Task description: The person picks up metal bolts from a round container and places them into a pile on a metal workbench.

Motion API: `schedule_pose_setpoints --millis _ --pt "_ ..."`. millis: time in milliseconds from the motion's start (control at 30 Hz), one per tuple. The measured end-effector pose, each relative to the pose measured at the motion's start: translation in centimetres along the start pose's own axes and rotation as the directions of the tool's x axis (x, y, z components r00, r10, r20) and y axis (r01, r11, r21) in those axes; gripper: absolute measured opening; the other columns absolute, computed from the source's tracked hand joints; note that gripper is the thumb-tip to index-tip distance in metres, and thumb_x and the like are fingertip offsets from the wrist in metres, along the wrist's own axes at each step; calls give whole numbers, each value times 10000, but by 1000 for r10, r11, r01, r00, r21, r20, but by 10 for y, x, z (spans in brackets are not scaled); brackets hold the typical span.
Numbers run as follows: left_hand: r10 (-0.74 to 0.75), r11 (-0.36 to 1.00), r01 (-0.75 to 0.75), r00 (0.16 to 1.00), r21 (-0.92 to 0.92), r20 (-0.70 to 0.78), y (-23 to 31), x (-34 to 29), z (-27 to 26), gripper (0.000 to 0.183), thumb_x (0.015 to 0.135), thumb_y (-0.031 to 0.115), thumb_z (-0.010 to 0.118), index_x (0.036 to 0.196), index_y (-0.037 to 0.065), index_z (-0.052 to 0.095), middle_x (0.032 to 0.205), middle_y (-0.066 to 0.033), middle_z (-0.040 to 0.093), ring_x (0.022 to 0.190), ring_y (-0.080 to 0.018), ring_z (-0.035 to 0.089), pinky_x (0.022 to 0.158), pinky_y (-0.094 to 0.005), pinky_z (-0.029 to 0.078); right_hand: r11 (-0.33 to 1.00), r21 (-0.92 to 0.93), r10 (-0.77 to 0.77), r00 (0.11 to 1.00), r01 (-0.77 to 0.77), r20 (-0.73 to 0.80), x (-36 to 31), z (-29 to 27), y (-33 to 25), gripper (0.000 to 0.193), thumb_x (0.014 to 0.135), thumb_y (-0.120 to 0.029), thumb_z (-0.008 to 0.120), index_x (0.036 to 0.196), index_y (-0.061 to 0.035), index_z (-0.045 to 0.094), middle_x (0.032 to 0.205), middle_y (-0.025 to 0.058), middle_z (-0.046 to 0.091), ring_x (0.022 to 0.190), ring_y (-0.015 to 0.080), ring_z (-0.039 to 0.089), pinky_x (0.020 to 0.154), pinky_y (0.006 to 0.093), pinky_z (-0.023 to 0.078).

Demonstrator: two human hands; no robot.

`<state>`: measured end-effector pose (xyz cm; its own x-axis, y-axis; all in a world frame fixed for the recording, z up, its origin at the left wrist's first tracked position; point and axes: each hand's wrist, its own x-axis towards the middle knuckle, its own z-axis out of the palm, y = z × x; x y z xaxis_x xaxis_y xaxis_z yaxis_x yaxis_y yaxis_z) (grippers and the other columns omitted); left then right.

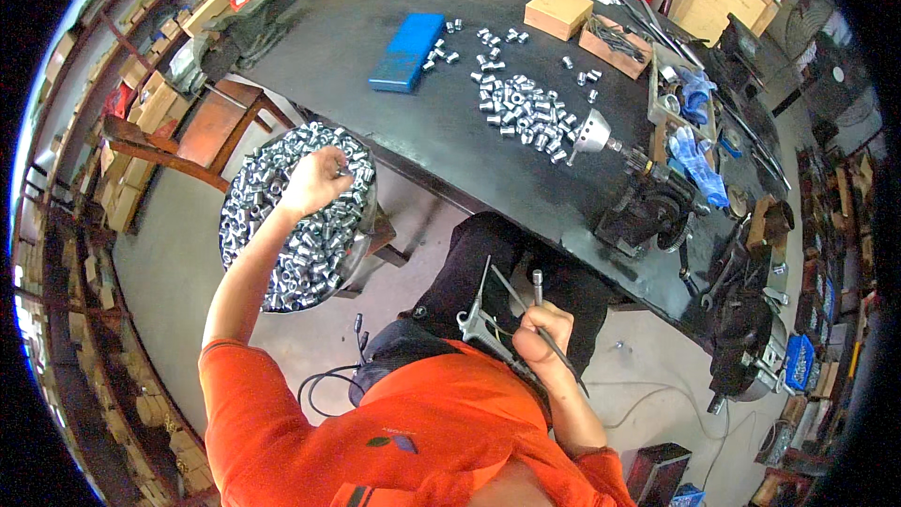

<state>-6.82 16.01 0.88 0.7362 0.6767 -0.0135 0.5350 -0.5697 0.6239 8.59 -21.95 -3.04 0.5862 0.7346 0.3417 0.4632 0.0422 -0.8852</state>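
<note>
The left hand (322,180) curls over metal pieces (308,255), its hold unclear; the right hand (546,330) grips a metal rod (538,289).

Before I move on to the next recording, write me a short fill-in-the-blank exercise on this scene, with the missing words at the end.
1. The right hand grips a slim metal tool, while the ____ hand is at the round heap of metal pieces.
2. The long, flat case on the black tabletop has the colour ____.
3. In the picture, the looser pile of metal pieces lies to the ____ (left or right) of that case.

Missing words: left; blue; right.
</note>
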Motion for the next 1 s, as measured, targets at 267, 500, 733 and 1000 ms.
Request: schedule_pose_setpoints --millis 267,500,733,1000 --pt "168 727 153 906 -670 389 77 -27 31 282 771 43 648 1031 -36 571 756 -40 609 681 -95 583 621 -228 464 996 50 -73 994 69 80 7 8 -8 191 598 -82 593 562 -61 407 544 79 387 449 218 405 421 322 295" --pt "324 756 -12 875 -654 359 90 -37 75 175 784 32 663 944 21 594 672 17 555 539 -23 476 482 -187 380 993 103 -71 993 61 93 12 15 -15 243 575 -76 591 548 -48 351 527 72 340 432 209 357 417 316 254" --pt "206 677 245 842 -694 498 103 -45 84 200 827 116 675 943 -15 580 725 -13 586 644 -66 564 528 -201 424 993 63 -109 976 99 187 11 14 -6 175 617 -88 638 616 -64 465 572 105 417 468 276 446 429 362 326" --pt "478 854 -352 820 -383 314 117 -49 85 202 719 46 685 901 9 605 733 -51 600 613 -124 591 546 -263 460 997 27 -82 960 77 266 15 18 3 171 596 -65 625 601 -72 454 584 109 440 506 299 478 451 379 357"
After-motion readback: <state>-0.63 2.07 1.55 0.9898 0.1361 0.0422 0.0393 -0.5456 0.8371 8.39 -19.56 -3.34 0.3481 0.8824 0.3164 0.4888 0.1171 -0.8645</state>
